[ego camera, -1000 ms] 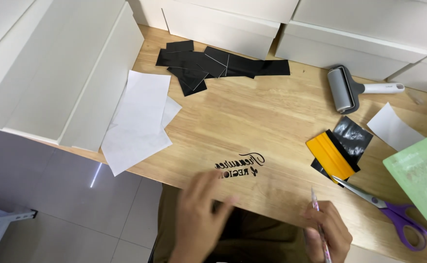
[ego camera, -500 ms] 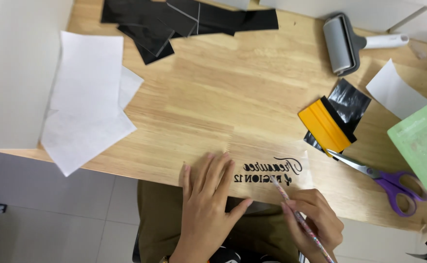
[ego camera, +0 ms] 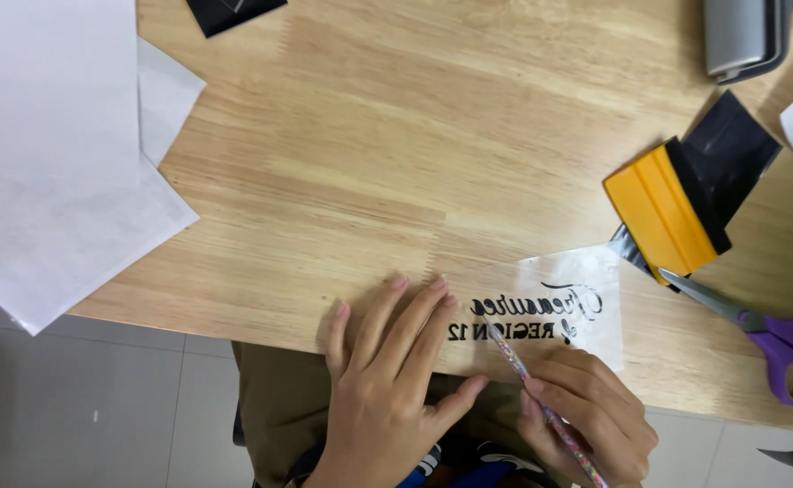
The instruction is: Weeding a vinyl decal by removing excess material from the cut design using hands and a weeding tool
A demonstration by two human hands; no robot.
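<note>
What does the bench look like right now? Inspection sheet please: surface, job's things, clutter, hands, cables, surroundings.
Surface: pale wooden tabletop, plank joints visible.
Job's things: clear film sheet with black lettering lying flat at the near edge; thin speckled pen-like tool with its tip on the lettering.
Clutter: white paper sheets overlapping at left; orange squeegee on a black vinyl scrap; purple-handled scissors; grey roller and another black scrap at the far edge.
Hands: left hand flat, fingers spread, beside the lettering; right hand grips the tool.
Cables: nothing seen.
Surroundings: grey tiled floor below the edge; person's olive-coloured clothing.
</note>
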